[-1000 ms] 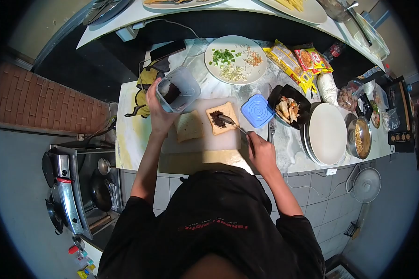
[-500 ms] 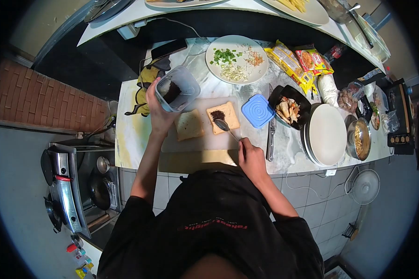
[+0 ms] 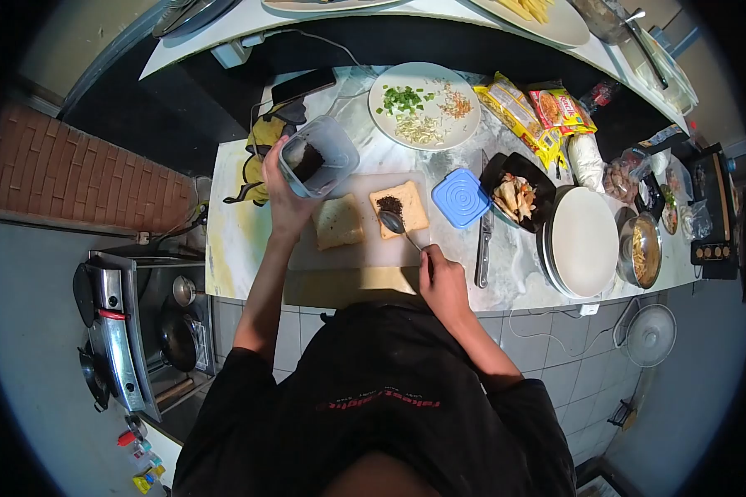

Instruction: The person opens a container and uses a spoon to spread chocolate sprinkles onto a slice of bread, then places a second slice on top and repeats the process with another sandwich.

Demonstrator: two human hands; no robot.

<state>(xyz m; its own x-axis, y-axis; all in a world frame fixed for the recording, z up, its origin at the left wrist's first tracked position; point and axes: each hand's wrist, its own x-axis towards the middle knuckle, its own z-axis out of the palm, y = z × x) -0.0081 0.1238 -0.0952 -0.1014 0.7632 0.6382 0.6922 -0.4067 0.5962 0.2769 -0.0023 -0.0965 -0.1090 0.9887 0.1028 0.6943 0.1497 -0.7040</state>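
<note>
My left hand [image 3: 287,199] is wrapped round a clear plastic container [image 3: 333,153], tilted so that dark brown sprinkles [image 3: 308,163] show inside. In my right hand [image 3: 443,283] is a metal spoon [image 3: 392,222], its bowl at the dark sprinkles [image 3: 387,206] heaped on the right bread slice [image 3: 413,222]. Beside it a second bread slice [image 3: 338,224] bears only a few dark specks. Both slices lie on a pale cutting board [image 3: 371,250]. Just right of the board is a blue square lid [image 3: 461,199].
A knife [image 3: 483,257] lies beside the lid. Farther right stand a black bowl of cooked meat [image 3: 539,178], stacked plates [image 3: 584,240] and a metal bowl [image 3: 651,257]. Behind are a plate of chopped vegetables [image 3: 435,74], yellow packets [image 3: 514,116] and a phone [image 3: 303,85]. A stove [image 3: 116,348] is at lower left.
My right hand and the spoon have shifted slightly left and down over the right slice, and the dark heap looks a little more spread. My left hand holds the container as before.
</note>
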